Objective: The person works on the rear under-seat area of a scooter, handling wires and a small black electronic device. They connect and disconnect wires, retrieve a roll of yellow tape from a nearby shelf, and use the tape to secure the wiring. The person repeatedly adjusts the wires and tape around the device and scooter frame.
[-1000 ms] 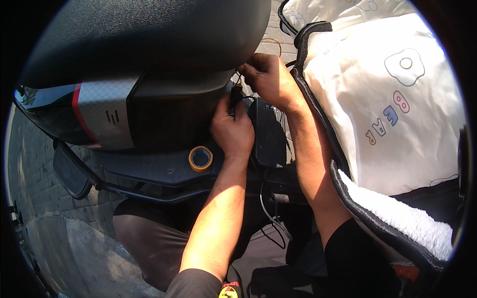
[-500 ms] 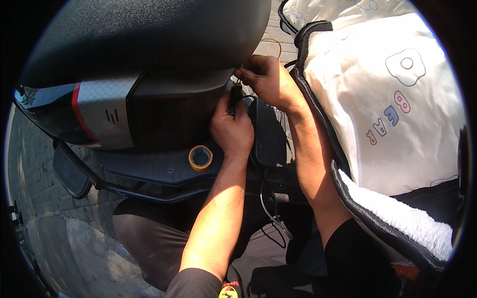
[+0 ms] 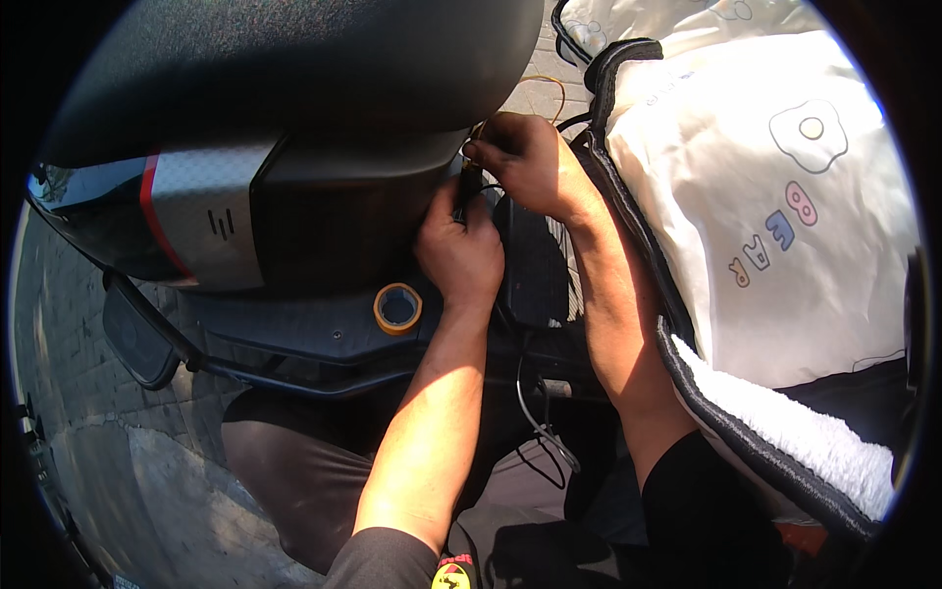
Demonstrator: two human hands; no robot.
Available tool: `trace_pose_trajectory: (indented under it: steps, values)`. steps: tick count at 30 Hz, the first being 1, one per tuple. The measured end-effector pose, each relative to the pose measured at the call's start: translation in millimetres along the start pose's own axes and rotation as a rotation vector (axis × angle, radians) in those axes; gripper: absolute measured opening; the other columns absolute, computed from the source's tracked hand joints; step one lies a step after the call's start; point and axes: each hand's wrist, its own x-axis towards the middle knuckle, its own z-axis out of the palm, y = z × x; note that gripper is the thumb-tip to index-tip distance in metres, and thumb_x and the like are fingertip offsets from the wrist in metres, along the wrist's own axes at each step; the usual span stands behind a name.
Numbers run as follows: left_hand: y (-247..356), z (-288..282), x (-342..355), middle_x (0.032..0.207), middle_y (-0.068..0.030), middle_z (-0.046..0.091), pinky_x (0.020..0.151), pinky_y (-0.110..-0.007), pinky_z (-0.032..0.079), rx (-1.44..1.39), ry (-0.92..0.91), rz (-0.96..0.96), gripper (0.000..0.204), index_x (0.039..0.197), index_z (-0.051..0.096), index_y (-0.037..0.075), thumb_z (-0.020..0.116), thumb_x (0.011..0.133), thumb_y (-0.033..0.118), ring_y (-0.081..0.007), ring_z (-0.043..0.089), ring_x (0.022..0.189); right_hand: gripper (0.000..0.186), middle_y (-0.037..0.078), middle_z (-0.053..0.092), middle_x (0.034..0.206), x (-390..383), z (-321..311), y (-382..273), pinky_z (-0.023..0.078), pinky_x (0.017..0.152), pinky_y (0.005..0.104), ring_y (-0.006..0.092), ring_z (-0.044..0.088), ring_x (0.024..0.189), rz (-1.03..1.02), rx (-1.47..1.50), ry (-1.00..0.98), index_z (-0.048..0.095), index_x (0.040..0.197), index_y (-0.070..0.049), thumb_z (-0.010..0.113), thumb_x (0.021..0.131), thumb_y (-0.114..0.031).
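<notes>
My left hand (image 3: 460,257) is closed around a black cable end (image 3: 472,187) beside the scooter's dark body panel (image 3: 353,211). Just above it, the fingers of my right hand (image 3: 530,162) pinch at thin wires coming out of that cable's top. A thin yellowish wire (image 3: 563,93) loops out past the right hand. The wires' tips are hidden by the fingers. Below the left hand, a roll of orange-yellow tape (image 3: 397,331) lies flat on the dark footboard (image 3: 285,329).
Overhead bulges the black scooter seat (image 3: 294,69). A white padded cover (image 3: 726,245) with black trim and cartoon print fills the right side. Grey cable loops (image 3: 535,422) hang below the hands. A black footrest (image 3: 140,334) juts out at left over paving.
My hands stay in nearly the same place. The right fingers have shifted slightly at the wires, and the loose yellowish wire has moved a little to the right.
</notes>
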Motion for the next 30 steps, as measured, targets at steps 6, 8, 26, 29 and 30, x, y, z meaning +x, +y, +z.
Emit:
trace_pose_trajectory:
  steps: [6,8,26,29,30]
  values:
    - [2,0,1,0.095,-0.0193,0.073,0.077,-0.040,0.054,0.011,0.001,0.004,0.025,0.111,0.071,0.007,0.065,0.088,0.013,-0.0354,0.072,0.089,0.020,0.012,0.072,0.084,-4,-1,-4,0.052,0.073,0.0333,0.0125,0.064,0.080,0.021,0.018,-0.066,0.068,0.099,0.005,0.069,0.092,-0.014]
    - [4,-1,1,0.094,-0.0193,0.073,0.077,-0.040,0.054,0.016,0.007,0.011,0.025,0.111,0.071,0.006,0.066,0.088,0.013,-0.0354,0.072,0.088,0.020,0.018,0.072,0.084,-3,-1,-3,0.054,0.073,0.0348,0.0168,0.068,0.081,-0.009,0.044,-0.049,0.070,0.100,0.005,0.069,0.088,-0.011]
    - [-2,2,3,0.101,-0.0185,0.073,0.082,-0.037,0.054,-0.025,0.006,0.067,0.024,0.111,0.072,0.005,0.065,0.089,0.009,-0.0327,0.072,0.096,0.016,0.012,0.073,0.084,-4,7,4,0.054,0.072,0.0318,0.0137,0.066,0.079,-0.007,0.051,0.011,0.070,0.097,0.006,0.069,0.089,-0.009]
    - [-1,1,3,0.101,-0.0184,0.073,0.082,-0.037,0.054,0.010,0.007,0.063,0.024,0.112,0.072,0.006,0.065,0.088,0.009,-0.0331,0.072,0.095,0.017,0.013,0.073,0.085,-4,4,4,0.054,0.073,0.0324,0.0150,0.067,0.080,0.007,0.063,0.010,0.070,0.097,0.006,0.067,0.090,-0.010]
    - [-1,0,3,0.101,-0.0184,0.073,0.082,-0.038,0.054,0.006,0.001,0.050,0.025,0.112,0.072,0.006,0.065,0.088,0.009,-0.0332,0.072,0.095,0.018,0.013,0.073,0.085,-4,4,4,0.054,0.074,0.0327,0.0155,0.067,0.080,0.009,0.060,0.010,0.070,0.097,0.006,0.067,0.091,-0.010]
